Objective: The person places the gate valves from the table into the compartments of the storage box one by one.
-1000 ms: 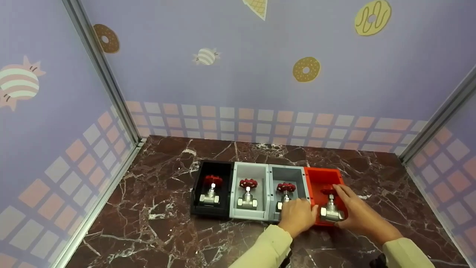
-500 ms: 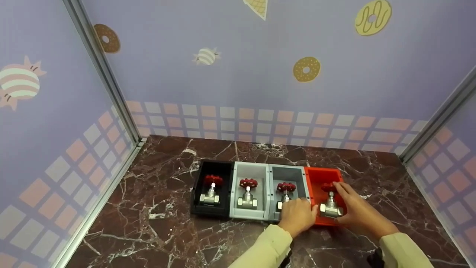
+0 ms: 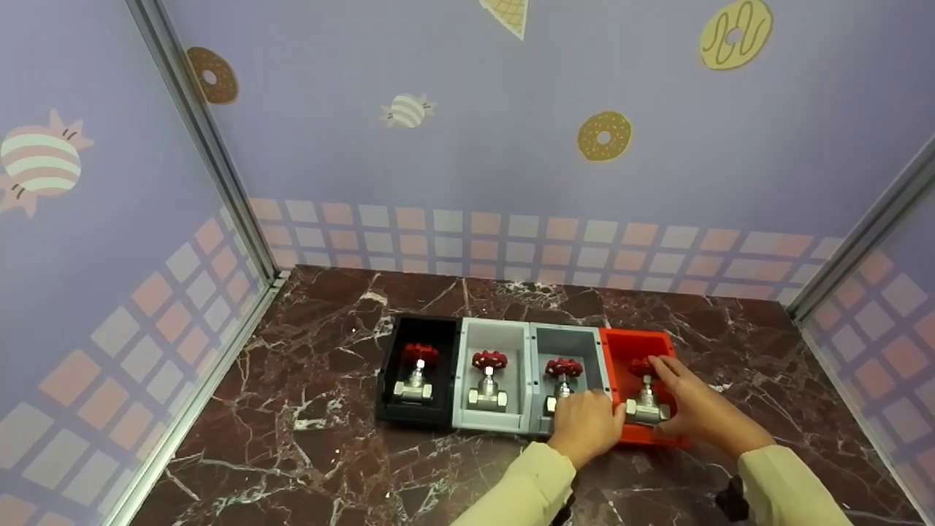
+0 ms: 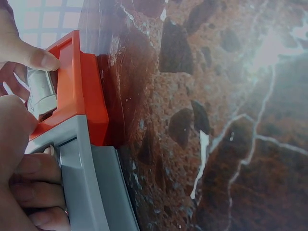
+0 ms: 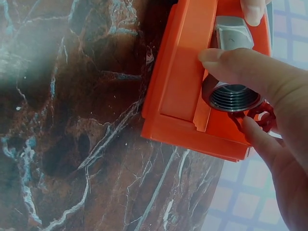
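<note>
Four bins stand side by side, joined in a row. My right hand point(image 3: 705, 413) holds a metal valve with a red handwheel point(image 3: 647, 402) inside the red bin point(image 3: 634, 343). In the right wrist view the thumb point(image 5: 226, 62) lies on the valve's body, beside its threaded opening point(image 5: 233, 98), and a finger touches the red wheel. My left hand point(image 3: 586, 427) grips the walls where the grey bin point(image 3: 566, 340) meets the red one. Its fingers point(image 4: 38, 192) curl inside the grey bin, partly covering the valve point(image 3: 563, 369) there; its thumb reaches toward the red bin.
Left of the grey bin are a white bin point(image 3: 494, 332) and a black bin point(image 3: 427, 332), each with a similar red-wheeled valve. The row lies on a dark red marbled tabletop point(image 3: 307, 453). Patterned panels point(image 3: 482, 153) enclose the back and sides.
The valve in the red bin has shifted slightly left and back, away from the front right rim, with my right hand moving along. My left hand has stayed in place.
</note>
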Demonstrator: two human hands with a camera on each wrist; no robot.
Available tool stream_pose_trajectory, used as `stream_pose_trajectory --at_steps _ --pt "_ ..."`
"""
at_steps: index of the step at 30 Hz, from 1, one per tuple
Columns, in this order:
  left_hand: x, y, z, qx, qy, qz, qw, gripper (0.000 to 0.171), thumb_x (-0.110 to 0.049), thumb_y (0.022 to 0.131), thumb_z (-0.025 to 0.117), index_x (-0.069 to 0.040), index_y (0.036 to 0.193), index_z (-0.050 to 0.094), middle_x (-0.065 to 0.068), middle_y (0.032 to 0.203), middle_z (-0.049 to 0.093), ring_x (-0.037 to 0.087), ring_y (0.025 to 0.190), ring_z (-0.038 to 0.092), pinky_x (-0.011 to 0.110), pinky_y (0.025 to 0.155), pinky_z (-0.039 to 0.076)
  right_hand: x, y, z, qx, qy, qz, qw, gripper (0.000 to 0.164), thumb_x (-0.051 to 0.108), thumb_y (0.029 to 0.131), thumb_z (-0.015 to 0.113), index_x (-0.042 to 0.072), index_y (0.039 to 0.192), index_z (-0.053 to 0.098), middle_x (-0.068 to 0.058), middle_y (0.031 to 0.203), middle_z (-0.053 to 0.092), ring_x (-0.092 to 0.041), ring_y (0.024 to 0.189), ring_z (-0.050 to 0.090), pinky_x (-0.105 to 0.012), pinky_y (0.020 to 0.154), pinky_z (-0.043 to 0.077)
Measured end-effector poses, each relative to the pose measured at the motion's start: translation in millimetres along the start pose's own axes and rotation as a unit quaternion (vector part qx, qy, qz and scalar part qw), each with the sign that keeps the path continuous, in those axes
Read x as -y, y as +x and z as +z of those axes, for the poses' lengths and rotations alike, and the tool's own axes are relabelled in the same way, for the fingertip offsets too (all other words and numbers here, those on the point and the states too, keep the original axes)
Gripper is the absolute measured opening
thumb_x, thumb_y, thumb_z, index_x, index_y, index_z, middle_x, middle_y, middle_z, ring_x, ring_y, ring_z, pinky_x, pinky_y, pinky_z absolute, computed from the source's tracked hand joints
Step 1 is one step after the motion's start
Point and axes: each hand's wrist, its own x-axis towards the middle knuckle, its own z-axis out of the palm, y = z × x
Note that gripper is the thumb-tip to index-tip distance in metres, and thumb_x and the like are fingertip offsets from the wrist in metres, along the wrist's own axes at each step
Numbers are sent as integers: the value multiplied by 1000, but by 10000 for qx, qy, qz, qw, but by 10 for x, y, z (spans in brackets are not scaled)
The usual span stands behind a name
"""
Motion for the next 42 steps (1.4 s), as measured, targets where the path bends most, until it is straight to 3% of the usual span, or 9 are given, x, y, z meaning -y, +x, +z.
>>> stream_pose_trajectory --at_steps 6,22,27,33,42 --pt "-3 1 7 26 21 25 10000 45 -53 88 43 -19 63 59 -2 59 61 18 50 57 33 41 33 -11 51 1 327 24 263 9991 107 25 59 84 -1 142 22 -26 146 22 -45 126 36 -56 96 35" --pt "-5 -16 -20 -45 12 100 9999 46 -53 89 42 -20 60 56 -2 56 58 17 47 54 33 39 30 -24 111 -36 578 29 319 9978 102 29 63 81 -1 142 24 -30 146 20 -52 127 28 -59 97 31" --pt "-15 -18 -12 -146 112 84 9998 45 -54 88 43 -20 62 58 -3 58 61 17 49 57 33 40 33 -23 122 -39 514 26 169 9985 98 26 64 81 -4 140 27 -32 144 22 -53 127 28 -59 96 32" --pt "-17 -13 -16 60 112 59 9999 46 -55 87 43 -20 62 59 -3 60 62 18 51 58 33 42 35 -31 139 -10 371 -221 -31 9991 91 19 65 81 -5 138 32 -33 141 27 -52 123 35 -54 91 41" --pt "-1 -6 -21 189 125 42 9997 47 -55 88 41 -19 63 59 -2 59 60 18 50 56 34 41 33 -41 153 33 136 -383 -165 9990 88 16 63 81 -5 136 35 -33 139 32 -50 119 41 -54 89 41"
